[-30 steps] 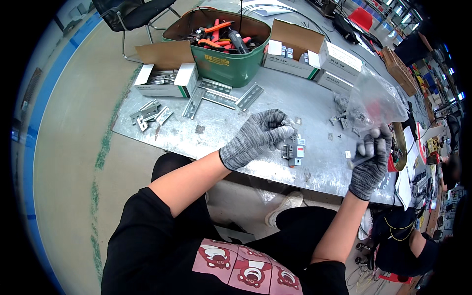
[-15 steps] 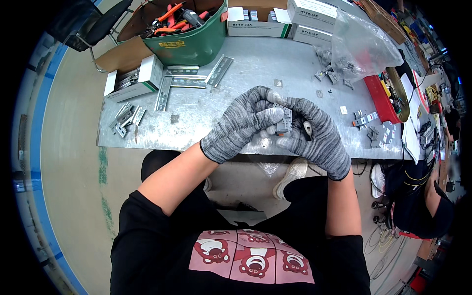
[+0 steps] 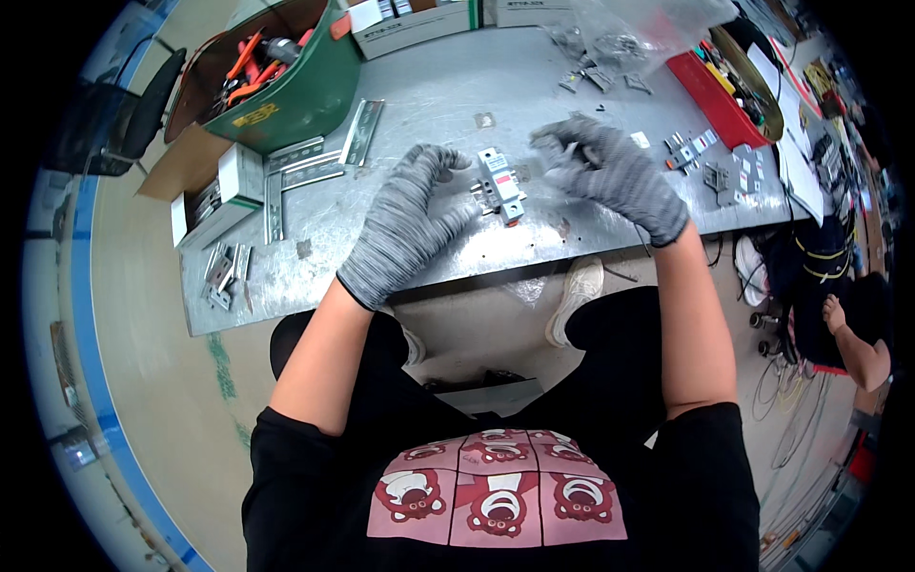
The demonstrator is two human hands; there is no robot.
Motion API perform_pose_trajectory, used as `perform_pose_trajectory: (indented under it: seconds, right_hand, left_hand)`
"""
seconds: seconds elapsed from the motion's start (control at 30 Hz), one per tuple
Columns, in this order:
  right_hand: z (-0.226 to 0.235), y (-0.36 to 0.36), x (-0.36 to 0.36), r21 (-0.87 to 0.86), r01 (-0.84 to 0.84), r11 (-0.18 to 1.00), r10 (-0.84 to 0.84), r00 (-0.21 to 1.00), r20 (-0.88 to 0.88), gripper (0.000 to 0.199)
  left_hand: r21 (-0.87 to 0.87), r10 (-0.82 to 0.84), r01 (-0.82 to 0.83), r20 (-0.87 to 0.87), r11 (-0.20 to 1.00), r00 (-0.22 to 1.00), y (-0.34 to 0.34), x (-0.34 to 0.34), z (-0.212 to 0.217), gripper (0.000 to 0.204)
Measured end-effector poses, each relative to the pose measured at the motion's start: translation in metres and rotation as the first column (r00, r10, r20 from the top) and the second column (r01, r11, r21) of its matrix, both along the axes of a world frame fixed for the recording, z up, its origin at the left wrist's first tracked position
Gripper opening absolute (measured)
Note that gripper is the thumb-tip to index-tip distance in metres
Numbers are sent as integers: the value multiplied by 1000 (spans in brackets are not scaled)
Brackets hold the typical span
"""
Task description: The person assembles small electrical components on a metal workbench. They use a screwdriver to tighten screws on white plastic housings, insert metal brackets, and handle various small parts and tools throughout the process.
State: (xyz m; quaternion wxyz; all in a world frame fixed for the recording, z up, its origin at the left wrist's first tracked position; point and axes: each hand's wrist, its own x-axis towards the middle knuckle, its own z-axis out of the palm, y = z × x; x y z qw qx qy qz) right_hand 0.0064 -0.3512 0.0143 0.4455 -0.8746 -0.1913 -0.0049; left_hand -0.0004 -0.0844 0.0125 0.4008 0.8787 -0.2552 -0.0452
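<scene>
A narrow grey-and-white rail-mount fuse holder, with a red patch and an orange tip, lies on the metal table between my hands. Its mounting piece shows along the left side. My left hand, in a grey knitted glove, is open just left of it, thumb and fingers apart. On the other side, my gloved right hand has curled fingers and stands apart from the holder. Something pale shows between its thumb and fingers, and a thin dark line sticks out below the palm. What it holds is not clear.
Metal rail pieces and an open carton lie left, below a green tool bin. Small grey parts and a red box are right. A plastic bag lies behind. Another person's arm shows far right.
The fuse holder was between both hands and now rests on the table. My hands have parted, left hand opening. The view has shifted and turned.
</scene>
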Motion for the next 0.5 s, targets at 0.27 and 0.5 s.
perform_pose_trajectory:
  seconds: [0.27,0.5]
  right_hand:
    - [-15,27,15,-157,-91,983,27,931,-365,57]
    - [-21,24,16,-206,-155,966,75,933,-352,52]
  left_hand:
    - [113,69,-65,-33,991,997,-20,-5,-26,62]
    - [109,62,-65,37,992,997,-26,-2,-28,44]
